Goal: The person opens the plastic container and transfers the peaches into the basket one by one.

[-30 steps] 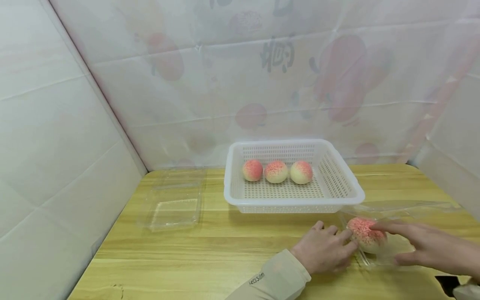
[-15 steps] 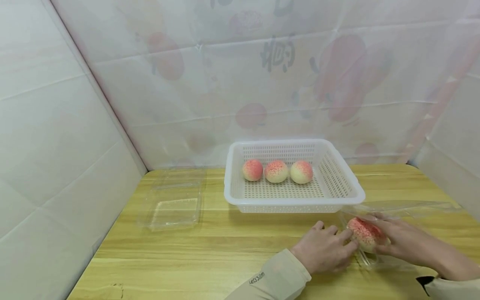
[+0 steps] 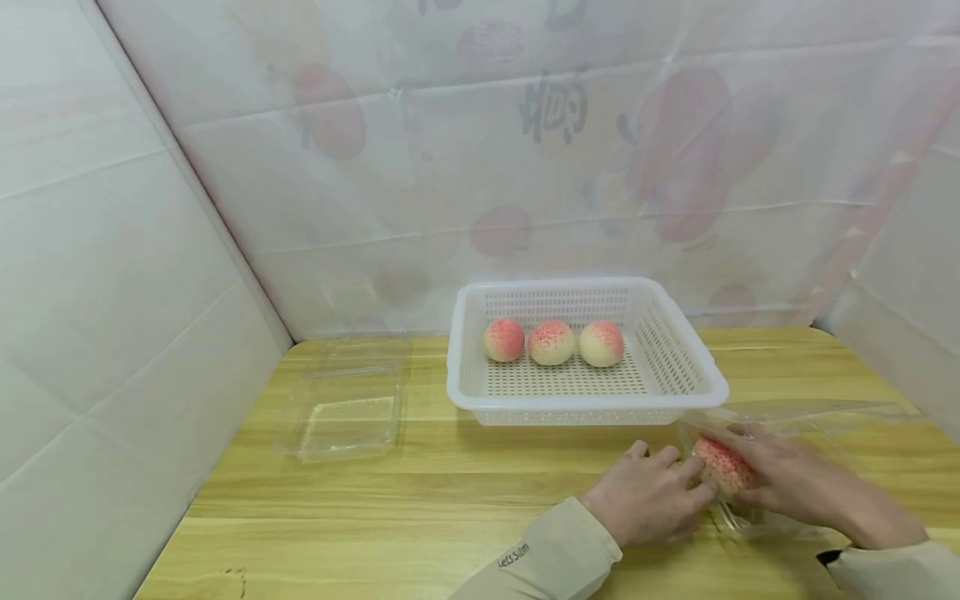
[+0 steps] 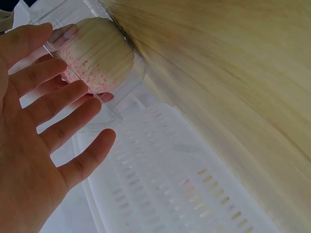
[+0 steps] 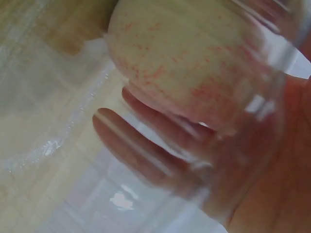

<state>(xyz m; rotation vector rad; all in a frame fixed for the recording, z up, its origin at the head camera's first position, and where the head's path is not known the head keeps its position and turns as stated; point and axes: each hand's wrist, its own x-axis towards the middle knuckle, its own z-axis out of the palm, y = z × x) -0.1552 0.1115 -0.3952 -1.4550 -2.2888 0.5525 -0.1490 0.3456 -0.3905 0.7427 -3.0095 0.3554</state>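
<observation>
A cream peach (image 3: 722, 468) with pink speckles sits in a clear plastic clamshell box (image 3: 744, 527) on the right of the table. My right hand (image 3: 802, 482) reaches into the box and grips the peach; in the right wrist view, fingers (image 5: 141, 150) show behind the clear wall, along the peach's underside. On the box's near left side rests my left hand (image 3: 651, 498). Its fingers (image 4: 77, 126) are spread and relaxed in the left wrist view, with fingertips right at the box's edge. The right palm and fingers hide part of the peach in the head view.
Behind the hands stands a white perforated basket (image 3: 588, 407) with three peaches (image 3: 552, 342) in a row. Another clear clamshell box (image 3: 347, 427) lies open at the left of the wooden table (image 3: 420, 508). A printed curtain (image 3: 450, 167) closes off the back.
My right hand has come in from the right, from hovering loosely beside the peach to gripping it, now covering more of it. The left hand keeps its place at the box.
</observation>
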